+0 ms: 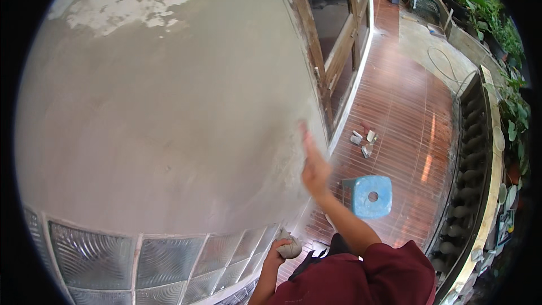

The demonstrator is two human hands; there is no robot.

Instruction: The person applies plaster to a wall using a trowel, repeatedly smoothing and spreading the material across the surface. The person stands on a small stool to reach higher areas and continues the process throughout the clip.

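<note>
My right hand (315, 170) is raised at the right edge of a grey plastered wall (169, 113), close to the wooden door frame. Its fingers stretch up along the surface, blurred by motion, and I see no tool in them. Low down, near the glass-block row (169, 257), my left hand (275, 251) is closed around a grey, rounded lump (290, 247) with a narrow upper end. What the lump is made of I cannot make out. Damp, darker patches show on the plaster, and a whitish, flaking area (141, 0) lies at the top left.
A blue plastic stool (372, 196) stands on the red tiled floor (403, 107) to my right. Beyond it lie several pale broken pieces (367, 142). A wooden-framed glass door (339, 51) borders the wall. The balustrade (468, 175) and green plants (474, 0) line the far right.
</note>
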